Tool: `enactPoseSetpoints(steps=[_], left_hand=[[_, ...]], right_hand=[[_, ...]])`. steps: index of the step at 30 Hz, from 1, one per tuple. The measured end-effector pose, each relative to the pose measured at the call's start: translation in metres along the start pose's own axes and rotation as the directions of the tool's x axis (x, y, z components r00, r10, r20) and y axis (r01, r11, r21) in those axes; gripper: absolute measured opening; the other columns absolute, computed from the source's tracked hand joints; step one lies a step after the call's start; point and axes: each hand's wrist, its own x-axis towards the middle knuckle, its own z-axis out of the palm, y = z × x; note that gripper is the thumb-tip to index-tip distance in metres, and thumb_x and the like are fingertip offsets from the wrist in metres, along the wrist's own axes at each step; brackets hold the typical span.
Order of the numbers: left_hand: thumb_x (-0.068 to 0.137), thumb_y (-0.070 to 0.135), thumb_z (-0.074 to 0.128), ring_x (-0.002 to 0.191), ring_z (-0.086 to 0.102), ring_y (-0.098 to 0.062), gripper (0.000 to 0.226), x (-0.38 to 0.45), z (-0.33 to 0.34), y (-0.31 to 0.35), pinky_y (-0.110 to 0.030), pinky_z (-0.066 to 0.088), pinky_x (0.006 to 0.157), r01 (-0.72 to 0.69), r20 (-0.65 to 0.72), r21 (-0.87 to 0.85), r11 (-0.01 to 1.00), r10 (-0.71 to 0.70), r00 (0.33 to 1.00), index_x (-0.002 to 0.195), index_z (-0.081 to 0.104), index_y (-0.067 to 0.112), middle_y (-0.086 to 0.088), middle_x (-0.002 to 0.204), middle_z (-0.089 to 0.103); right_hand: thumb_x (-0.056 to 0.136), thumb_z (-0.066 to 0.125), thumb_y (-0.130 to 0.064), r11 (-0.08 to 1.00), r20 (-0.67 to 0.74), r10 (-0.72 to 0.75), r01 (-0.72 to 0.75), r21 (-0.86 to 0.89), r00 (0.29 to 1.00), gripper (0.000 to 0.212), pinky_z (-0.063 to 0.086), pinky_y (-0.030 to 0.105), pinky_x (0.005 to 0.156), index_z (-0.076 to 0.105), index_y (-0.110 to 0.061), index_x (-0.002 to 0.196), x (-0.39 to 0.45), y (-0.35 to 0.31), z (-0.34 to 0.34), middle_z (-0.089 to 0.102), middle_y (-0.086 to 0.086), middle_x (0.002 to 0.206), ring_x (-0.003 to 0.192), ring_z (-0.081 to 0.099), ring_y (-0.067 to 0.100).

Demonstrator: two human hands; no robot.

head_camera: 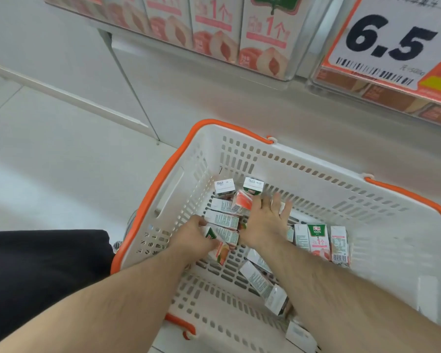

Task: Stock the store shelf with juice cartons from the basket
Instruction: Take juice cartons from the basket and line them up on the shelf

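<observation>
White slotted plastic basket with orange rim and handles [382, 207] is sitting in front of us, below the store shelf [265, 80], and we are reaching both arms into it. Small white-and-pink juice cartons [318, 240] are lying scattered on its floor: a cluster toward the far left corner, a few standing side by side at the right, more lying loose near us.

Our left hand [194, 240] is curling its fingers round one carton lying flat with a green mark on its end [220, 236]. Our right hand [267, 220] is hovering spread wide, fingers straight and slightly blurred, over the far-left cluster, holding nothing.

To do this step well, we are judging that each hand should be closing across a carton's narrow faces rather than its soft corners, lifting it free of its neighbours before swinging up. We should be turning the printed front outward, matching the larger peach-printed cartons [265, 36] already lined up on the shelf at the far side, left of the orange-bordered price sign reading 6.5 [390, 39].
</observation>
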Motion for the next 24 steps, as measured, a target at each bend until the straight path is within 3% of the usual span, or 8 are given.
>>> enactPoseSetpoints(steps=[3,5,7,8,10,13,17,24], left_hand=[[0.071,0.028,0.079,0.089,0.069,-0.016,0.053,0.003,-0.005,0.002,-0.036,0.057,0.082,0.019,0.071,-0.155,0.988,-0.008,0.997,0.119,0.058,0.029,0.001,0.106,0.07],[0.077,0.019,0.078,0.083,0.07,-0.016,0.045,0.001,-0.011,0.011,-0.029,0.055,0.073,0.029,0.129,-0.227,0.973,0.0,0.992,0.118,0.06,0.026,-0.001,0.099,0.072],[0.084,0.014,0.073,0.082,0.068,-0.016,0.036,-0.002,-0.018,0.023,-0.029,0.052,0.074,0.009,0.169,-0.261,0.965,0.037,0.985,0.116,0.062,0.025,0.0,0.092,0.072],[0.085,0.013,0.072,0.082,0.066,-0.017,0.033,-0.006,-0.022,0.031,-0.031,0.052,0.076,-0.002,0.181,-0.282,0.959,0.056,0.982,0.115,0.063,0.025,0.0,0.09,0.071],[0.088,0.008,0.068,0.081,0.067,-0.019,0.03,-0.012,-0.029,0.044,-0.036,0.056,0.082,-0.006,0.213,-0.362,0.932,0.089,0.973,0.113,0.064,0.022,-0.004,0.091,0.073],[0.091,0.007,0.067,0.091,0.072,-0.024,0.029,-0.027,-0.043,0.071,-0.04,0.058,0.087,-0.019,0.287,-0.459,0.888,0.169,0.943,0.117,0.061,0.018,-0.009,0.098,0.075],[0.094,0.013,0.063,0.096,0.071,-0.028,0.023,-0.059,-0.069,0.117,-0.041,0.057,0.087,-0.108,0.328,-0.52,0.847,0.315,0.891,0.115,0.057,0.008,-0.014,0.103,0.073],[0.098,0.02,0.054,0.069,0.062,-0.015,0.013,-0.14,-0.103,0.184,-0.031,0.053,0.074,-0.285,0.225,-0.609,0.74,0.506,0.833,0.087,0.058,0.015,0.001,0.064,0.068]], right_hand=[[0.075,0.07,-0.02,0.998,-0.132,-0.065,0.063,-0.014,0.989,0.072,-0.009,0.06,0.117,0.039,-0.017,0.139,0.001,0.002,-0.003,0.037,0.01,0.153,0.148,0.014,0.032],[0.076,0.068,-0.018,0.993,-0.151,-0.114,0.116,0.005,0.982,0.064,-0.01,0.058,0.117,0.045,-0.019,0.135,-0.004,0.003,-0.01,0.041,0.008,0.15,0.146,0.021,0.028],[0.08,0.068,-0.028,0.982,-0.192,-0.111,0.138,0.13,0.975,0.05,-0.003,0.054,0.119,0.052,-0.021,0.127,-0.011,0.008,-0.015,0.049,0.004,0.14,0.14,0.032,0.025],[0.08,0.068,-0.034,0.961,-0.221,-0.085,0.138,0.24,0.972,0.042,0.009,0.05,0.12,0.056,-0.022,0.119,-0.015,0.013,-0.017,0.054,0.002,0.131,0.132,0.042,0.024],[0.078,0.074,-0.038,0.839,-0.223,0.022,0.103,0.534,0.975,0.036,0.036,0.036,0.101,0.06,-0.021,0.107,-0.028,0.025,-0.03,0.056,0.0,0.115,0.107,0.055,0.02],[0.074,0.083,-0.033,0.675,-0.188,0.103,0.07,0.734,0.977,0.047,0.037,0.024,0.07,0.058,-0.021,0.112,-0.053,0.046,-0.061,0.051,0.0,0.115,0.082,0.053,0.01],[0.076,0.081,-0.026,0.64,-0.259,0.169,0.094,0.763,0.951,0.067,0.038,0.023,0.08,0.045,-0.02,0.132,-0.096,0.069,-0.11,0.052,0.0,0.13,0.101,0.048,0.012],[0.077,0.079,-0.032,0.73,-0.436,0.1,0.231,0.643,0.894,0.077,0.047,0.033,0.093,0.035,-0.026,0.141,-0.166,0.093,-0.195,0.052,-0.003,0.136,0.117,0.055,0.02]])
